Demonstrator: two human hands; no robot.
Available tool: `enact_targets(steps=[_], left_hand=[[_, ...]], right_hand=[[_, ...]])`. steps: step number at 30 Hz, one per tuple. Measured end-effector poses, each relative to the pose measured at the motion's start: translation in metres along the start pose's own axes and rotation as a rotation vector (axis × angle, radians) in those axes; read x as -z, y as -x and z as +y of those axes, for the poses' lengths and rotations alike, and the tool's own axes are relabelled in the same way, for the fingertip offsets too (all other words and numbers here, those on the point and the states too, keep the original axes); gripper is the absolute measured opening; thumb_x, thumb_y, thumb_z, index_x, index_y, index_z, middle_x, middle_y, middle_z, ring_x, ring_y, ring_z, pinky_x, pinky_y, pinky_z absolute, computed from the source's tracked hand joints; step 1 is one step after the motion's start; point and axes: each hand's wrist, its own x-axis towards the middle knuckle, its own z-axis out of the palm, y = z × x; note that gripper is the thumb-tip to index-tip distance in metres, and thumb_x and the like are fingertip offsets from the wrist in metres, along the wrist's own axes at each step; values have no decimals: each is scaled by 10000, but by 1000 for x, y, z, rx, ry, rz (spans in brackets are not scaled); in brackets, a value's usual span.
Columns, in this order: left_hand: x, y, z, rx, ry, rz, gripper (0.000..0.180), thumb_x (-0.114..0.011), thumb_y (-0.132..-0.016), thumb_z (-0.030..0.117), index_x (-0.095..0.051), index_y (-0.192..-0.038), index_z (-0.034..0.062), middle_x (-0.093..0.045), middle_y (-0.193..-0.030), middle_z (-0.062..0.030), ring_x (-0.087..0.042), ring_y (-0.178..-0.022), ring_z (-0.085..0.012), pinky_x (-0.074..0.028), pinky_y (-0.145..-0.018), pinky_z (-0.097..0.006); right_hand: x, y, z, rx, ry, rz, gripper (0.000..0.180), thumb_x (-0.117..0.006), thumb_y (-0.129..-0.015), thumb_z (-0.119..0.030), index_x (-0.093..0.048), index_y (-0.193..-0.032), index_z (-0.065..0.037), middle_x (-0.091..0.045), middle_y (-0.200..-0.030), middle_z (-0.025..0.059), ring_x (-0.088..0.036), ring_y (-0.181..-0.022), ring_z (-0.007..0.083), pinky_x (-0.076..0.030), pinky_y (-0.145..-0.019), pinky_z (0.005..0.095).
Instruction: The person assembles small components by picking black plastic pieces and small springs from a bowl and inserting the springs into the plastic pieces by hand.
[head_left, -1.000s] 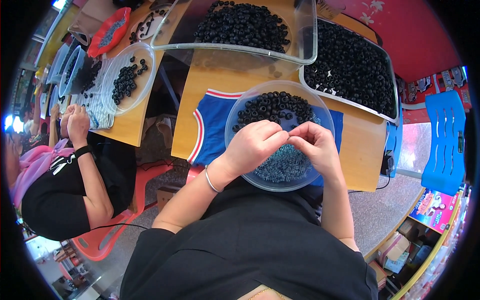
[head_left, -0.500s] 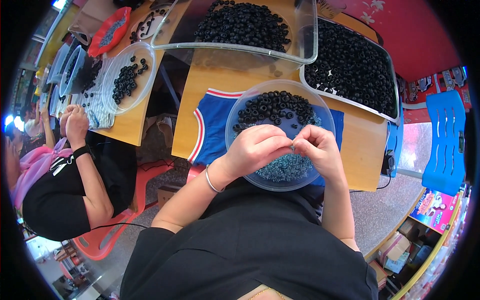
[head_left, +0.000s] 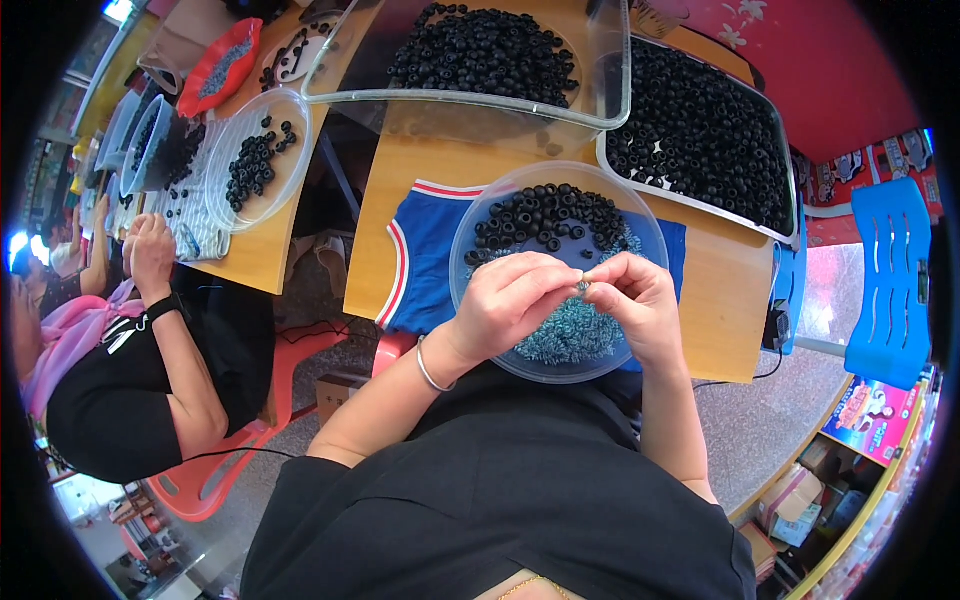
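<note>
My left hand (head_left: 515, 300) and my right hand (head_left: 637, 303) meet over a round clear plastic tub (head_left: 458, 262), their fingertips pinched together. Between the fingertips shows a tiny teal piece (head_left: 583, 287); its exact kind is too small to make out. Inside the tub, black bead-like rings (head_left: 535, 212) with holes lie along the far side. A heap of small teal spiky pieces (head_left: 572, 338) fills the near side, partly hidden by my hands. Beneath the tub a blue cloth with red and white trim (head_left: 420, 255) is spread on the wooden table (head_left: 735, 335).
Behind the tub stands a large clear bin (head_left: 460, 97) of black rings, beside a white-rimmed tray (head_left: 790, 225) heaped with more. To the left a co-worker (head_left: 150, 380) sits at another table with a clear tub (head_left: 222, 205) and a red dish (head_left: 190, 97). A blue plastic chair (head_left: 890, 290) is at right.
My fingertips have shifted slightly, and the teal piece between them shows more plainly. The tub and its contents look the same.
</note>
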Motion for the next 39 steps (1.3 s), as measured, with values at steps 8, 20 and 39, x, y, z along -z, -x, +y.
enact_targets(steps=[8,20,39], left_hand=[[5,0,4,153,155,-110,182,-669,-787,-35,-591,-946,9,-640,-796,-107,-645,-695,-244,-509,-595,-314],[-8,6,3,49,40,-129,159,-585,-862,4,-487,-984,33,-582,-754,-120,-605,-656,-307,-487,-563,-366],[-20,11,8,215,119,-15,121,-521,-933,49,-459,-1029,8,-588,-778,-139,-597,-641,-306,-476,-565,-363]], right_hand=[[-6,3,-5,236,290,67,95,-746,-771,-21,-693,-848,-2,-702,-805,51,-635,-702,77,-499,-600,203],[-15,2,-16,756,853,168,171,-795,-662,-85,-685,-786,-42,-694,-745,66,-671,-658,204,-521,-586,281],[-23,3,-9,530,561,210,152,-713,-741,54,-679,-873,-13,-675,-818,81,-640,-701,139,-496,-573,231]])
